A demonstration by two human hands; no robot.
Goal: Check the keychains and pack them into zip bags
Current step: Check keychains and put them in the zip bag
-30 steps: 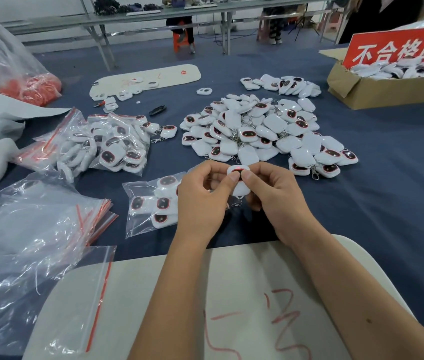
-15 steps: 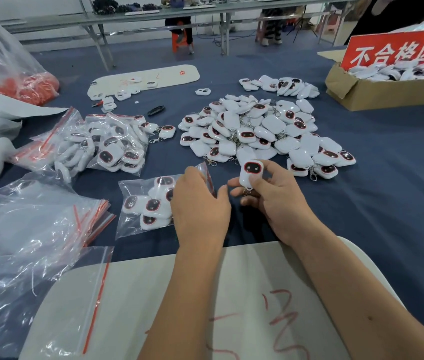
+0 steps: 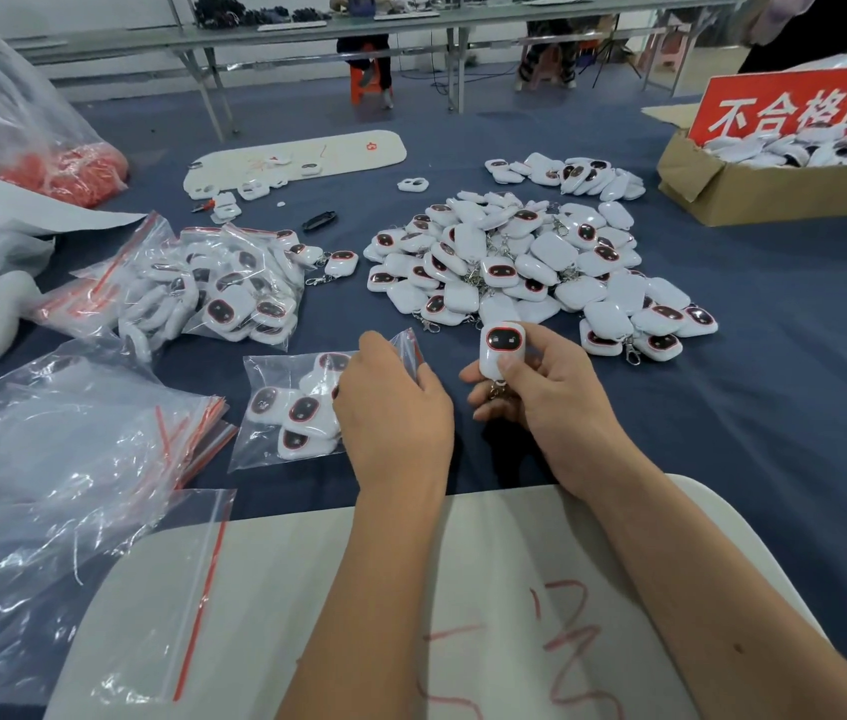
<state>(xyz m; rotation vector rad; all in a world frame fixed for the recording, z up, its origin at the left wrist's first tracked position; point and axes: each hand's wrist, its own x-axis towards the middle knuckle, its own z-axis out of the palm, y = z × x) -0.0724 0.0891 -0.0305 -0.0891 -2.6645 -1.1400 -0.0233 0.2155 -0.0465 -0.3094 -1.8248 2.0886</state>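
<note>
Keychain (image 3: pixel 500 349) clasp hidden, left hand (image 3: pixel 394 407) perhaps pinching bag (image 3: pixel 286 407)

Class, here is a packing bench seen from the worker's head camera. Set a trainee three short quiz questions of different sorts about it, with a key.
1. True or false: the right hand holds a keychain with its dark face showing.
2. What does the left hand grip? A) the cardboard box B) the mouth of the zip bag C) the red sign
3. Fill in: the loose pile of keychains lies on the ___ tablecloth.

Key: 1 true; 2 B; 3 blue.
</note>
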